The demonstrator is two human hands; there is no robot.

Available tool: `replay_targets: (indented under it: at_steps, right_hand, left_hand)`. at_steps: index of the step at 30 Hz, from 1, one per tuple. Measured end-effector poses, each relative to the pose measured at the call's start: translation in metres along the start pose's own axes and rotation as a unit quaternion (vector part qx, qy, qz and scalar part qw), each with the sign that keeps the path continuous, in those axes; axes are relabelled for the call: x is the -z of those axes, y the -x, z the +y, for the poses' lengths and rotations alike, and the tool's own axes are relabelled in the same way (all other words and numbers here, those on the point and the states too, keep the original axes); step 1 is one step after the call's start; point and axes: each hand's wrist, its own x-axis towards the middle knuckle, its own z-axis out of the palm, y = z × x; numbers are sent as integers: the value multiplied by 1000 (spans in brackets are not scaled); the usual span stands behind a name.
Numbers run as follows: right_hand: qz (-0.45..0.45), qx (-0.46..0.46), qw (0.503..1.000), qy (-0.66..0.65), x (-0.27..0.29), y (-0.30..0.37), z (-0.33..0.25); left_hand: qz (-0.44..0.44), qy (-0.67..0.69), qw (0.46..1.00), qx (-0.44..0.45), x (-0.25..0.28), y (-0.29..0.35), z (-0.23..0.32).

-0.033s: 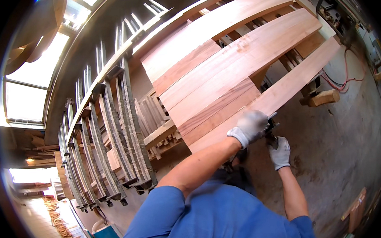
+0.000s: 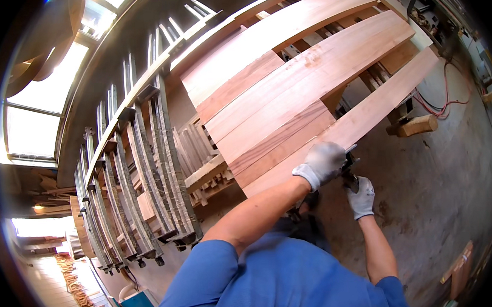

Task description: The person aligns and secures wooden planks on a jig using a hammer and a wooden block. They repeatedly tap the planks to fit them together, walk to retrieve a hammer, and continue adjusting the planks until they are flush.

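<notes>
My left hand, in a pale work glove, is closed at the near edge of the front board. Its fingers are blurred and mostly turned out of sight, right beside a dark clamp-like tool with metal ends. Lower and to the right, my gloved right hand is wrapped round the lower part of that tool. The front board is one of several long, pinkish wooden boards lying side by side. A darker-grained short board lies behind it, and a longer board lies farther back.
Several long metal bar clamps stand in a row at left, along a wooden rail. Wood strips are stacked beneath the boards. A wooden block juts out at right, near a red hose on the concrete floor.
</notes>
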Motion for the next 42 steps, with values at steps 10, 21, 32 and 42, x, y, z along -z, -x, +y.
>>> replay_targets:
  at_steps: [10, 21, 32, 42]
  right_hand:
    - [-164, -286, 841, -428, -7, 15, -11]
    - [-240, -352, 794, -434, 6, 9, -20]
    - [-95, -41, 974, -201, -2, 2, -8]
    - [179, -34, 929, -321, -1, -22, 37]
  left_hand:
    - [51, 76, 996, -5, -7, 6, -6]
    - [66, 64, 996, -16, -11, 3, -9]
    - [44, -44, 998, -33, -12, -3, -7]
    - [83, 65, 994, -23, -13, 5, -5]
